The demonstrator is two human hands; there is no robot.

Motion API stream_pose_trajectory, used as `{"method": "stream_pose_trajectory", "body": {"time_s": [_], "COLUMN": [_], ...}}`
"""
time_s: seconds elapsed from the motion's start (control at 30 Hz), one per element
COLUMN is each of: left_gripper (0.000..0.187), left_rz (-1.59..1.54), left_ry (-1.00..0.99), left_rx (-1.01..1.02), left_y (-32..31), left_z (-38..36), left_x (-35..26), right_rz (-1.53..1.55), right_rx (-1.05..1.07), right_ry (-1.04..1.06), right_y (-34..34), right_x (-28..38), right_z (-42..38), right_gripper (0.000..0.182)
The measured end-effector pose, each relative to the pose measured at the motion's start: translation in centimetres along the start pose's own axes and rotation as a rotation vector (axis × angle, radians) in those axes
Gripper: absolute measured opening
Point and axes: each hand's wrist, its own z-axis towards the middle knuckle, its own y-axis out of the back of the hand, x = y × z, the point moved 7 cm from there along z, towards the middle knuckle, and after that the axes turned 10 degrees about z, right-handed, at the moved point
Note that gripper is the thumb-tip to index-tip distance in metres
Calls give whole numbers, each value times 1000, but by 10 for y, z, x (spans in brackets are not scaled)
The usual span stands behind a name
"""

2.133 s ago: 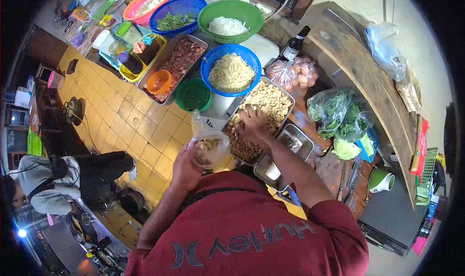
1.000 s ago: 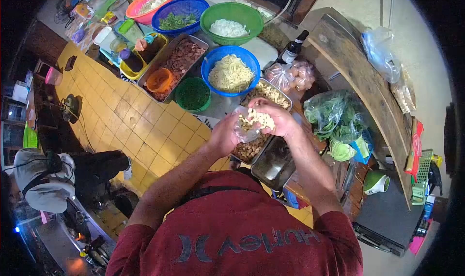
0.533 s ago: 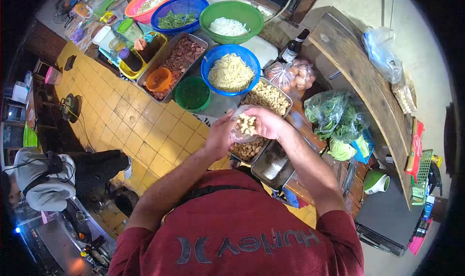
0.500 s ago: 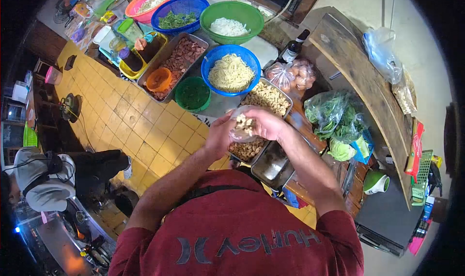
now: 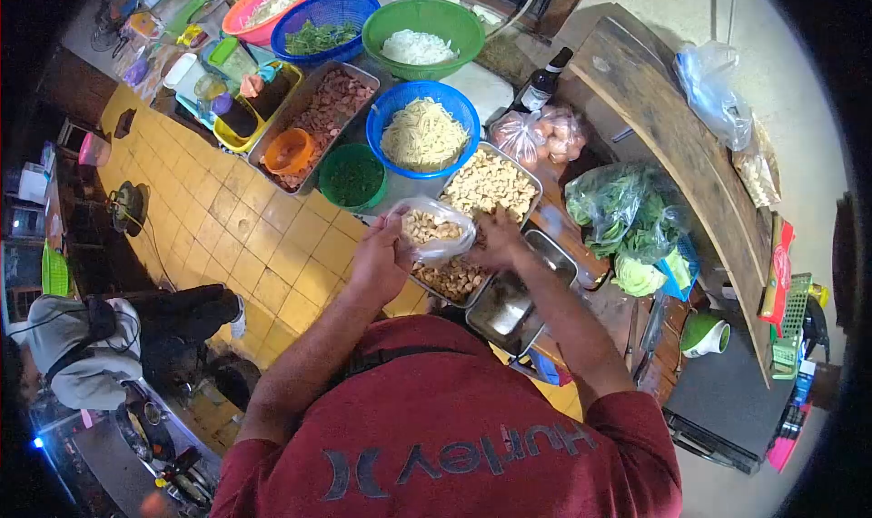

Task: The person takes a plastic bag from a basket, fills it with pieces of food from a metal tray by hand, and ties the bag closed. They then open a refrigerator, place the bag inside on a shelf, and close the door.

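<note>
Over the left side of a long metal tray (image 5: 540,195), a clear plastic bag (image 5: 436,234) with pale chunks inside is held by the left hand (image 5: 378,260), its fingers closed around the bag's left end. Just right of the bag, the right hand (image 5: 498,243) reaches down into the tray, fingers bent and partly hidden among loose chunks (image 5: 487,184); whether they have hold of any, I cannot tell. A blue basket (image 5: 470,125) of noodles stands on the far side, and a second metal tray (image 5: 502,314) lies on the near right.

Half a second ago both hands were together around the bag; now the right is away from it, and the bag sits slightly farther left, tipped sideways.
</note>
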Motion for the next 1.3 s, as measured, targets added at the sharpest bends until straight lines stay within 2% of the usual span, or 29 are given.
{"method": "stream_pose_trajectory", "body": {"time_s": [0.03, 0.07, 0.1, 0.17, 0.2, 0.23, 0.3, 0.33, 0.4, 0.43, 0.5, 0.53, 0.6, 0.7, 0.73, 0.77, 0.83, 0.87, 0.9, 0.93, 0.97, 1.0, 1.03, 1.1, 1.13, 1.17, 1.2, 1.27, 1.3], "left_gripper": [25, 27, 28, 31, 33, 33, 35, 35, 36, 36, 37, 37, 36, 35, 35, 36, 38, 39, 39, 40, 36, 33, 33, 34, 34, 33, 32, 35, 37], "left_rz": [3, -12, -16, -28, -38, -33, -15, -15, 77, 75, 68, 67, 32, 43, 39, -7, -57, 340, 539, 732, 373, 11, 7, 8, 5, -47, -99, -86, -72], "left_ry": [0, 30, 47, 63, 63, 67, 87, 87, 88, 86, 115, 112, 142, 180, 174, 186, 195, -107, -258, -416, -109, 193, 191, 186, 184, 181, 177, 159, 142], "left_rx": [-2, -13, -19, 4, 33, 33, 55, 55, 90, 93, 157, 160, 215, 132, 130, 175, 220, 241, 259, 247, 220, 188, 188, 125, 126, 230, 334, 396, 456], "left_y": [-4, -9, -11, -15, -16, -15, -13, -10, -4, 0, -2, -4, -13, -20, -22, -27, -35, -41, -49, -56, -52, -53, -58, -62, -64, -72, -80, -85, -89], "left_z": [-3, -8, -10, -13, -13, -14, -16, -17, -18, -16, -15, -15, -19, -16, -11, -7, -10, -17, -19, -22, -11, -6, -4, 0, 2, 4, 4, 6, 5], "left_x": [-4, -8, -9, -11, -12, -12, -11, -10, -5, -3, 0, -1, -3, -5, -4, 0, 4, -15, -23, -31, -18, -1, -1, -2, 0, 1, 1, 3, 3], "right_rz": [-168, -116, -111, -213, -218, -214, -265, -265, -167, -170, -267, -270, -13, 126, 124, 156, 596, 941, 1161, 1238, 1314, 1468, 1465, 1657, 1697, 1695, 1726, 1708, 1695], "right_rx": [92, -72, -72, -166, -261, -262, -214, -215, -215, -218, -289, -291, -243, -134, -163, -236, -16, 105, 22, -44, -110, -18, -17, 98, 162, 162, 265, 437, 432], "right_ry": [-38, 131, 130, -41, -37, -41, -36, -37, -66, -66, 32, 33, 180, 92, 71, 101, -169, -372, -279, -273, -266, -302, -301, -124, -113, -113, -88, -110, -109], "right_y": [6, -5, -14, -23, -23, -26, -30, -36, -44, -43, -35, -29, -17, -2, 11, -7, 4, 14, 27, 37, 48, 70, 82, 102, 114, 119, 118, 107, 101], "right_x": [25, 29, 32, 30, 32, 29, 28, 25, 18, 17, 26, 23, 21, 16, 21, -6, -19, -11, -4, -4, -5, 15, 19, 38, 53, 61, 76, 96, 105], "right_z": [-14, -24, -24, -20, -16, -17, -19, -16, -8, -8, -12, -11, -4, 11, 9, 30, 34, 25, 26, 25, 24, 7, 3, -1, -10, -14, -17, -20, -19], "right_gripper": [101, 110, 110, 111, 103, 103, 88, 88, 73, 73, 59, 59, 48, 42, 45, 46, 44, 47, 48, 47, 46, 38, 38, 29, 27, 27, 24, 22, 23]}}
